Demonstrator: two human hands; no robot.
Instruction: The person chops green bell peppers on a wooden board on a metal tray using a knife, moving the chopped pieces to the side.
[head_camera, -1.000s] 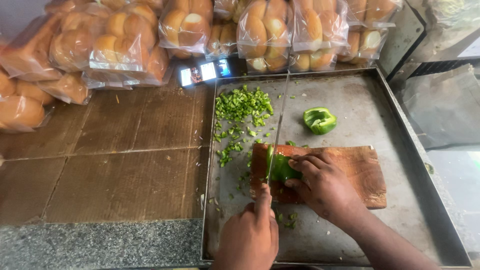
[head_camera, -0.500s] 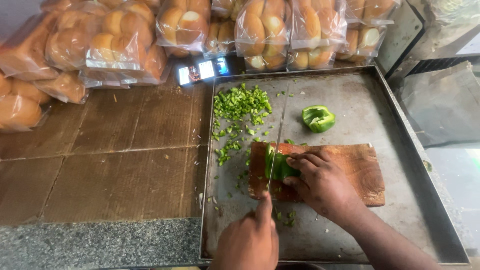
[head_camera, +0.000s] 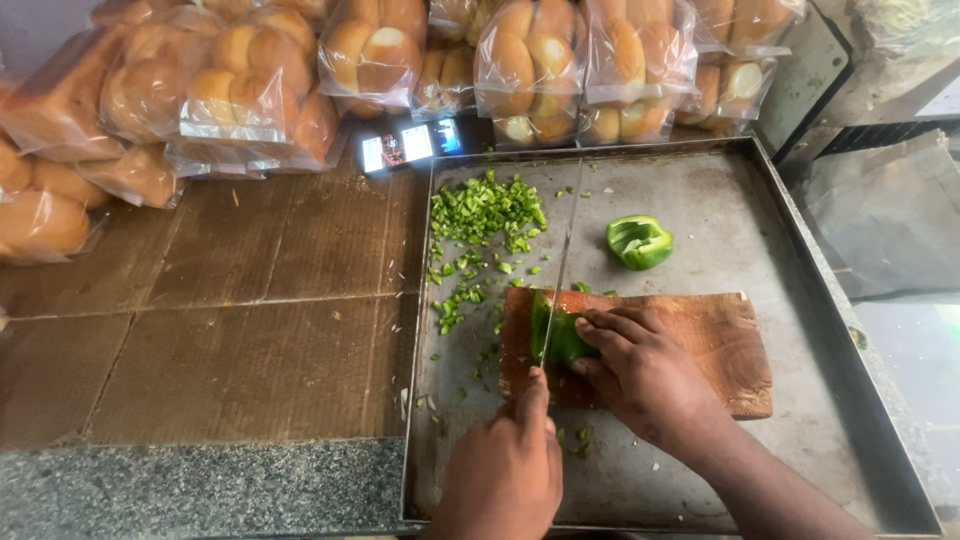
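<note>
The pepper (head_camera: 562, 335), a glossy green piece, lay on the left end of the board (head_camera: 700, 345), a worn reddish wooden slab with rough edges. The right hand (head_camera: 640, 370) pressed down on it, fingers curled close and fingertips tucked against its top, pinning it rather than wrapping it. The knife (head_camera: 558, 262), a long thin steel blade, stood on edge just beside those fingertips, its cutting edge meeting the pepper's left side. The left hand (head_camera: 505, 470) was closed tight round the handle, forefinger stretched along the spine.

Against half a second before, little had changed: both hands kept their places, the blade sat at about the same spot on the pepper, and the heap of bits had not visibly grown.

The board rested in a shallow, dull grey metal tray (head_camera: 800, 250) with a raised rim. A pile (head_camera: 487, 212) of small square green bits lay at its upper left, with strays scattered down towards the board. A second hollow pepper chunk (head_camera: 639, 242) sat well apart, above the board. Left of the tray were brown tiles (head_camera: 220, 330); behind stood clear bags of round buns (head_camera: 260, 85), and a phone (head_camera: 410, 146).
</note>
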